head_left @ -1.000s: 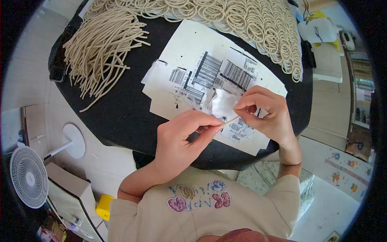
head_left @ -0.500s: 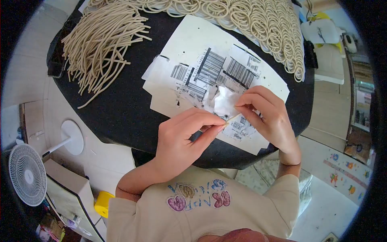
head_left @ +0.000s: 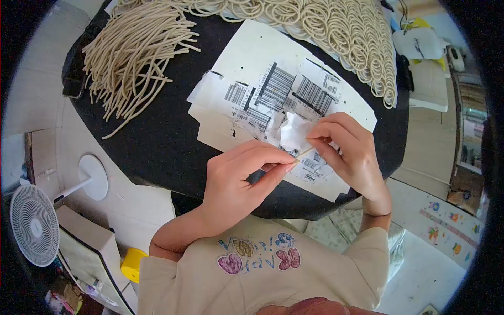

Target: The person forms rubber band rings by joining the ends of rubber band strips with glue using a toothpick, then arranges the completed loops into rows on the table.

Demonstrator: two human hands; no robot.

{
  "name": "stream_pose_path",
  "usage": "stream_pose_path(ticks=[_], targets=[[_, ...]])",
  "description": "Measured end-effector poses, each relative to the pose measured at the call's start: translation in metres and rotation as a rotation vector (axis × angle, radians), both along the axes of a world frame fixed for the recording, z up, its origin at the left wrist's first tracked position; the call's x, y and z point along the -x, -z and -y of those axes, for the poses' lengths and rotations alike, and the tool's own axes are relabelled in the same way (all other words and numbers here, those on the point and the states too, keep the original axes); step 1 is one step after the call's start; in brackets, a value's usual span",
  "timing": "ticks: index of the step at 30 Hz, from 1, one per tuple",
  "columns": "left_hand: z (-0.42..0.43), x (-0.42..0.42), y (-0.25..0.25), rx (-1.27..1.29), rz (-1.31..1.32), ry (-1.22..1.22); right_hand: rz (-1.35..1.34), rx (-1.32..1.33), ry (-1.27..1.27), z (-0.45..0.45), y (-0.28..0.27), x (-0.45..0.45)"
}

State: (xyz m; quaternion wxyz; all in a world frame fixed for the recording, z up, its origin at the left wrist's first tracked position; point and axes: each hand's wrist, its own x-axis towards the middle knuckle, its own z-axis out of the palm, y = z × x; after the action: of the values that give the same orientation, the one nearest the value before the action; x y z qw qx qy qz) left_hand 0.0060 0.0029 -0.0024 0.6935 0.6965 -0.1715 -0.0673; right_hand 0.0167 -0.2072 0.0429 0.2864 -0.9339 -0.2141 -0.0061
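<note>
My left hand (head_left: pixel 244 181) is closed in a pinch, thumb against fingertips, on one end of a thin beige strand (head_left: pixel 305 152). My right hand (head_left: pixel 349 149) pinches the strand's other end, so a short piece spans the gap between both hands. Whether it is a straight piece or part of a ring I cannot tell, as the fingertips cover its ends. Just behind the fingers lies a crumpled white paper (head_left: pixel 294 128). Beneath is a flattened cream cardboard sheet (head_left: pixel 220 123) bearing several barcode labels (head_left: pixel 275 86).
Long beige cords (head_left: pixel 136 58) lie in a loose bundle on the black-covered table (head_left: pixel 152 149), at the far left. Many overlapping beige rings (head_left: pixel 346 37) spread along the far edge. A white fan (head_left: pixel 35 226) stands on the left.
Both hands keep their pinch on the strand and have barely moved. The whole view has shifted very slightly.
</note>
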Motion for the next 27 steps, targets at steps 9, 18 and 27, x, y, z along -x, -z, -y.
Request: stream_pose_path(ticks=[9,18,27], targets=[[-0.002,0.002,0.001,0.159,-0.134,0.032,-0.424,-0.629,-0.023,-0.002,0.003,0.006],[0.0,0.003,0.004,0.229,-0.141,-0.04,-0.623,-0.822,0.003,-0.009,0.002,0.016],[-0.003,0.002,0.002,0.202,-0.156,0.007,-0.66,-0.781,-0.009,-0.009,-0.002,0.014]])
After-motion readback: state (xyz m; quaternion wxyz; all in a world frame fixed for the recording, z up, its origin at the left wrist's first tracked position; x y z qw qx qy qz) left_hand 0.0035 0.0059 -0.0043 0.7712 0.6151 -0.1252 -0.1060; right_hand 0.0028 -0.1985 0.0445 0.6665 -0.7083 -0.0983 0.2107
